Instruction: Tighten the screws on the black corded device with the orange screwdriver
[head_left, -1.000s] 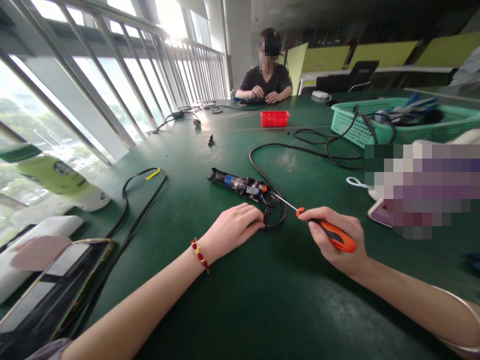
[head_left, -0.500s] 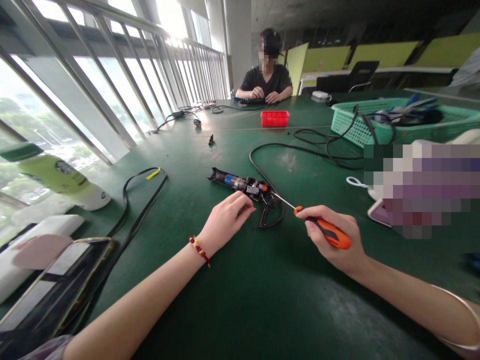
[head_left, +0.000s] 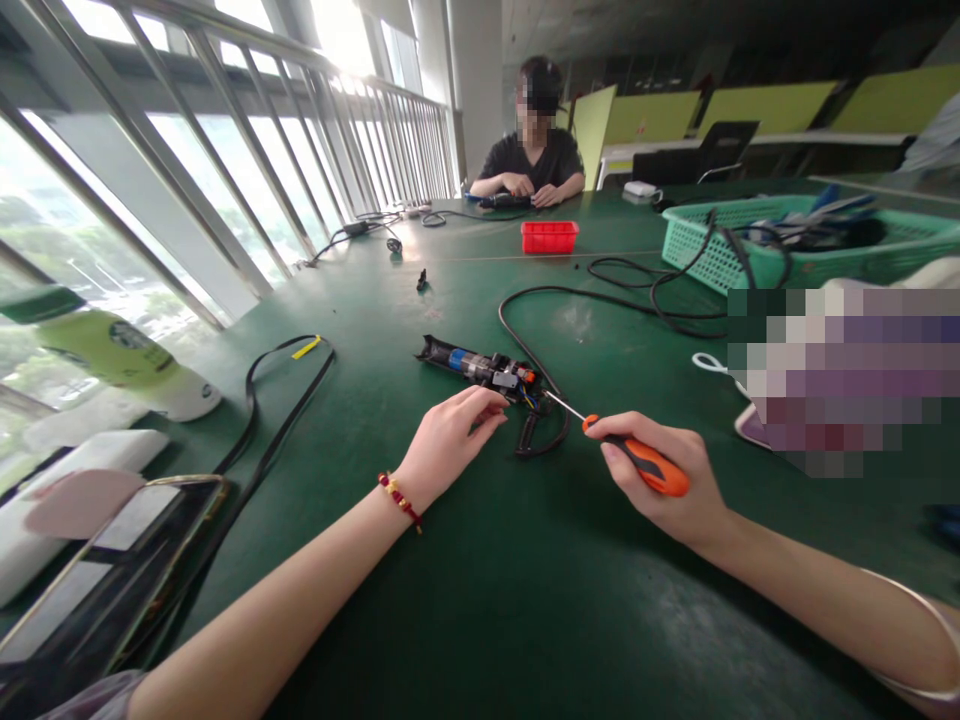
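The left hand [head_left: 450,428] is no longer touching the sleeve [head_left: 526,432] of the cord [head_left: 570,289], as it was doing a second ago; the sleeve is now lying loose on the bench [head_left: 570,570], just right of that hand's fingertips. The hand is instead keeping close to the near side of the opened tool [head_left: 472,366], which is lying just beyond its fingertips, with its wires [head_left: 531,402] showing on the side toward the right hand [head_left: 671,485]. This shift is probably letting the left hand steady the tool's body while the screwdriver [head_left: 649,465] is working at the wired end.

The left hand's fingers are curling loosely toward the thumb; whether they are gripping, or only brushing, the tool is not showing clearly. The right hand is clenching around the screwdriver's handle and is sitting slightly nearer the left hand than before. The shaft [head_left: 566,406] is pointing toward the wires, its tip too small to place exactly
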